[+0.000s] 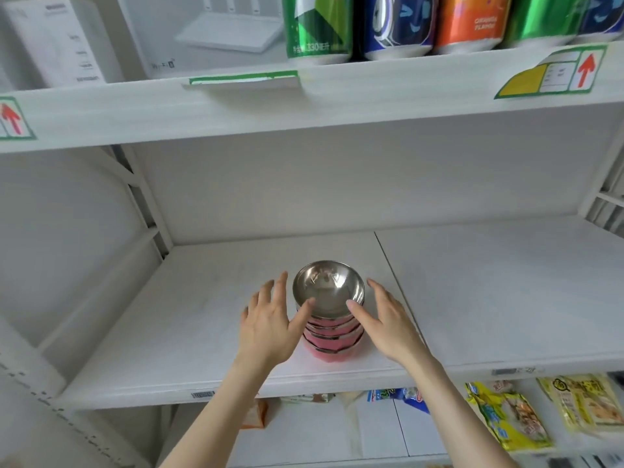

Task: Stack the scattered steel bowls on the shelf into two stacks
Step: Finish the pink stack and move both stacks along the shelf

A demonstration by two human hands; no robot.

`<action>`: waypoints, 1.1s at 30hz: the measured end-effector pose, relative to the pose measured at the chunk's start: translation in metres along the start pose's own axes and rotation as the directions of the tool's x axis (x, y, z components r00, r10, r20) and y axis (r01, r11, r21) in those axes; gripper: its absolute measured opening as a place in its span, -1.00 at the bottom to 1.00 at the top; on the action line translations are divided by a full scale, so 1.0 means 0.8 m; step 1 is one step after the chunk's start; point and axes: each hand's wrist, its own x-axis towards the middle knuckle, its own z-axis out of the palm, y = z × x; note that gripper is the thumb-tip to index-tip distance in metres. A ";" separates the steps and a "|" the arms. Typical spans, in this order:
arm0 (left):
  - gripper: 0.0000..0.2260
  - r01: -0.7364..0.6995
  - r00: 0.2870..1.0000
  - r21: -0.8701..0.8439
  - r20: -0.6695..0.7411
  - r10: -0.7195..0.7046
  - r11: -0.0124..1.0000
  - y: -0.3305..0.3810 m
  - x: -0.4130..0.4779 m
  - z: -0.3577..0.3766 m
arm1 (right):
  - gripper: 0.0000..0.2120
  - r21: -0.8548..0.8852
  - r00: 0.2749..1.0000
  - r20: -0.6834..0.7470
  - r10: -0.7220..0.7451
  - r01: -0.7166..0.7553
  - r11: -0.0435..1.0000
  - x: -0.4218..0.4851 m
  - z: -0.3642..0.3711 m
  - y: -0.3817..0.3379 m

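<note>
One stack of steel bowls (pixel 329 309) with pink outer walls stands near the front middle of the white shelf (pixel 169 332); the top bowl shows its shiny inside. My left hand (pixel 273 319) is just left of the stack, fingers spread, thumb tip touching the top bowl's rim. My right hand (pixel 385 322) is just right of it, fingers apart, thumb tip at the rim too. Neither hand grips a bowl. No other bowls are in sight on this shelf.
The upper shelf (pixel 337 96) overhangs close above, carrying drink cans (pixel 317 25) and white boxes (pixel 202 32). A seam (pixel 388 265) splits the shelf board right of the stack. Below, snack packets (pixel 506 417) lie on the lower shelf. A white upright (pixel 148 211) stands at left.
</note>
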 end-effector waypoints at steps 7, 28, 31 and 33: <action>-0.11 0.365 0.904 -0.622 0.413 -0.106 0.693 -0.007 0.005 0.024 | -0.50 0.365 0.966 0.217 0.142 -0.215 0.906 0.016 0.010 -0.005; -0.65 0.406 0.878 -0.735 0.478 -0.009 0.543 0.065 -0.012 0.022 | -0.42 0.626 0.930 0.336 0.147 -0.337 0.703 0.011 -0.029 0.023; -0.62 0.414 0.873 -0.730 0.487 -0.011 0.544 0.096 -0.015 0.031 | -0.32 0.625 0.924 0.350 0.153 -0.352 0.696 0.008 -0.054 0.042; -0.57 0.414 0.876 -0.736 0.483 -0.013 0.536 0.114 -0.017 0.038 | -0.25 0.622 0.921 0.360 0.149 -0.356 0.698 0.007 -0.069 0.054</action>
